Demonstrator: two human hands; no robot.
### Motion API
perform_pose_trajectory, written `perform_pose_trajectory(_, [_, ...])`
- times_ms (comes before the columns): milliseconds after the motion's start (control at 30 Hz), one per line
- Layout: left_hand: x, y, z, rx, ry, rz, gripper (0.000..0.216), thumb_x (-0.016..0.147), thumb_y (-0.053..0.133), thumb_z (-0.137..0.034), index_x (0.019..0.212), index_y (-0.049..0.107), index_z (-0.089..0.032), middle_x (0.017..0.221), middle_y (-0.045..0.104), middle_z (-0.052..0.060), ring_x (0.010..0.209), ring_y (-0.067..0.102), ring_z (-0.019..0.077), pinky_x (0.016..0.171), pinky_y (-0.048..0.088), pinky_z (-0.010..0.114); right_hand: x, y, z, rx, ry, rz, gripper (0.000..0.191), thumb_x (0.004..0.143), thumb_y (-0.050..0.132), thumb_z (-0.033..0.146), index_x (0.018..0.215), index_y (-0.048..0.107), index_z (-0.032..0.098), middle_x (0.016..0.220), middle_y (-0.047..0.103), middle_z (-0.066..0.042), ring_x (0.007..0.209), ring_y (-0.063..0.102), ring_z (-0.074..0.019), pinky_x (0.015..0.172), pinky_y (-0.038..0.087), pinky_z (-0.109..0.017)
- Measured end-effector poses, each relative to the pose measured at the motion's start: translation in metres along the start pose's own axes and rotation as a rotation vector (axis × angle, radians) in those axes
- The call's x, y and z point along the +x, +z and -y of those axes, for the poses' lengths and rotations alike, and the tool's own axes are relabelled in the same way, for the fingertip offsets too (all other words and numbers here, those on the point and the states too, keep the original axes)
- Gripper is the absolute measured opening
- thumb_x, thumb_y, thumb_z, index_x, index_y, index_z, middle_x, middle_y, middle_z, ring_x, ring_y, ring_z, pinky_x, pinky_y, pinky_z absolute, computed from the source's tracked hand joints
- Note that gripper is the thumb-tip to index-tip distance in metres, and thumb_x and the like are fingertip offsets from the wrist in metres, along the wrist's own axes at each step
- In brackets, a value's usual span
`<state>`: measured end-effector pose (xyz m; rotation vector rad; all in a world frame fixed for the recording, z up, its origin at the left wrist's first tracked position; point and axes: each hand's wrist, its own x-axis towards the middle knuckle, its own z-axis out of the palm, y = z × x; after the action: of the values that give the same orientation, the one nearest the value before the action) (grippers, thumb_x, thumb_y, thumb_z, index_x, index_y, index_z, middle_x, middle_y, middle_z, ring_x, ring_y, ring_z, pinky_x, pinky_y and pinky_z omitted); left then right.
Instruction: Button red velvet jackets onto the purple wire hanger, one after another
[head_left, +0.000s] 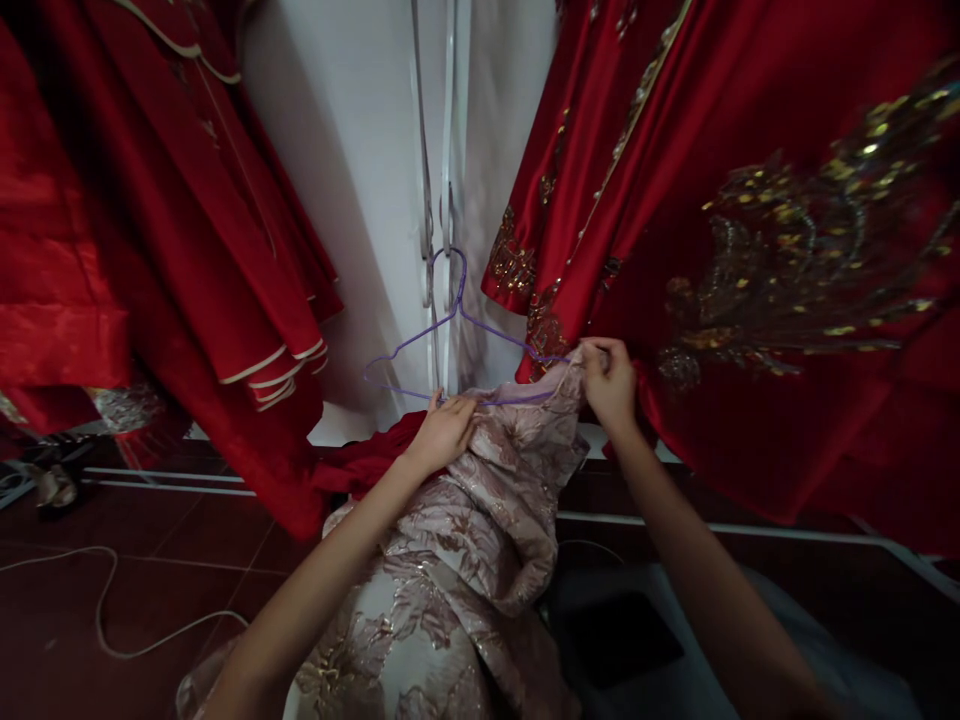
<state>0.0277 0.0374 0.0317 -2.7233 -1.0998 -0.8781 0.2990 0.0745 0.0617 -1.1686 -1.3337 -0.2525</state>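
Observation:
A pale pink brocade garment (465, 540) with gold floral pattern hangs down between my arms. Its top edge lies against a thin purple wire hanger (450, 330), whose hook is caught on a white vertical rail (439, 150). My left hand (444, 430) is closed, pinching the fabric against the hanger's bottom wire near its middle. At the hanger's right end, my right hand (609, 380) is closed on the garment's upper edge.
Red satin robes with cream piping (187, 230) hang at left. Red robes with gold sequin embroidery (750, 260) hang at right, close to my right hand. A white cord (105, 610) loops on the dark red floor. A white wall (360, 150) stands behind.

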Motion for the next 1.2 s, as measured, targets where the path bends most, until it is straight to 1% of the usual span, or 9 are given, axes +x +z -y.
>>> perform_pose_trajectory(133, [0.002, 0.003, -0.023, -0.206, -0.033, -0.097, 0.02, 0.09, 0.038, -0.025, 0.099, 0.055, -0.021, 0.103, 0.064, 0.004, 0.104, 0.055, 0.0152, 0.109, 0.02, 0.04, -0.001, 0.022, 0.042, -0.086, -0.126, 0.096, 0.023, 0.087, 0.042, 0.038, 0.088, 0.057, 0.021, 0.089, 0.064, -0.006, 0.087, 0.056, -0.0225, 0.082, 0.04, -0.038])
perform_pose_trajectory(267, [-0.012, -0.005, -0.035, -0.408, -0.137, -0.21, 0.019, 0.089, 0.041, -0.029, 0.097, 0.057, -0.022, 0.103, 0.065, 0.003, 0.101, 0.057, 0.0149, 0.107, 0.025, 0.038, -0.013, 0.024, 0.064, -0.095, -0.099, 0.126, 0.023, 0.09, 0.038, 0.038, 0.092, 0.054, 0.022, 0.086, 0.064, -0.004, 0.079, 0.058, -0.0207, 0.078, 0.038, -0.035])
perform_pose_trajectory(367, [-0.036, -0.02, -0.008, -0.505, -0.3, -0.315, 0.025, 0.089, 0.041, -0.035, 0.099, 0.057, -0.02, 0.1, 0.065, 0.004, 0.093, 0.058, 0.0151, 0.092, 0.04, 0.03, -0.016, 0.017, 0.065, -0.115, -0.108, 0.148, 0.023, 0.09, 0.037, 0.036, 0.093, 0.054, 0.022, 0.085, 0.064, -0.003, 0.077, 0.058, -0.0201, 0.078, 0.036, -0.036])
perform_pose_trajectory(500, [-0.072, -0.039, 0.07, -0.343, -0.641, -0.558, 0.035, 0.086, 0.041, -0.045, 0.092, 0.06, -0.017, 0.089, 0.065, 0.005, 0.082, 0.057, 0.0162, 0.076, 0.043, 0.025, -0.006, 0.014, 0.058, -0.113, -0.112, 0.182, 0.021, 0.089, 0.039, 0.036, 0.093, 0.054, 0.022, 0.081, 0.063, -0.002, 0.072, 0.057, -0.0189, 0.081, 0.035, -0.037])
perform_pose_trajectory(600, [-0.09, -0.04, 0.119, -0.319, -0.758, -0.437, 0.04, 0.08, 0.046, -0.052, 0.083, 0.063, -0.017, 0.072, 0.062, 0.001, 0.068, 0.053, 0.0145, 0.065, 0.041, 0.023, 0.002, 0.014, 0.054, -0.087, -0.1, 0.201, 0.018, 0.087, 0.043, 0.036, 0.092, 0.054, 0.022, 0.081, 0.064, -0.001, 0.072, 0.056, -0.0188, 0.082, 0.035, -0.038])
perform_pose_trajectory(700, [-0.097, -0.031, 0.139, -0.454, -0.796, -0.425, 0.042, 0.076, 0.048, -0.056, 0.081, 0.064, -0.017, 0.067, 0.06, 0.0, 0.064, 0.051, 0.0133, 0.061, 0.04, 0.022, 0.004, 0.014, 0.053, -0.051, -0.087, 0.203, 0.017, 0.086, 0.044, 0.037, 0.091, 0.054, 0.024, 0.081, 0.065, -0.001, 0.073, 0.057, -0.0194, 0.082, 0.035, -0.039])
perform_pose_trajectory(933, [-0.089, -0.022, 0.138, -0.619, -0.815, -0.525, 0.045, 0.073, 0.053, -0.057, 0.091, 0.065, -0.018, 0.087, 0.066, 0.003, 0.078, 0.056, 0.0159, 0.071, 0.044, 0.024, 0.005, 0.01, 0.053, -0.036, -0.087, 0.211, 0.017, 0.086, 0.045, 0.038, 0.091, 0.054, 0.025, 0.079, 0.065, -0.001, 0.073, 0.058, -0.0199, 0.083, 0.036, -0.04])
perform_pose_trajectory(1100, [-0.087, -0.029, 0.138, -0.657, -0.82, -0.507, 0.047, 0.073, 0.053, -0.056, 0.096, 0.065, -0.017, 0.094, 0.066, 0.004, 0.081, 0.057, 0.0166, 0.07, 0.044, 0.024, 0.005, 0.008, 0.054, -0.041, -0.084, 0.218, 0.017, 0.086, 0.045, 0.038, 0.091, 0.054, 0.024, 0.078, 0.065, -0.002, 0.074, 0.059, -0.0208, 0.082, 0.036, -0.041])
perform_pose_trajectory(1200, [-0.087, -0.031, 0.137, -0.656, -0.86, -0.486, 0.046, 0.071, 0.056, -0.056, 0.094, 0.066, -0.016, 0.087, 0.067, 0.004, 0.079, 0.057, 0.0163, 0.067, 0.044, 0.023, 0.004, 0.008, 0.055, -0.03, -0.076, 0.219, 0.018, 0.086, 0.045, 0.038, 0.091, 0.054, 0.024, 0.077, 0.065, -0.002, 0.073, 0.059, -0.0207, 0.082, 0.037, -0.041])
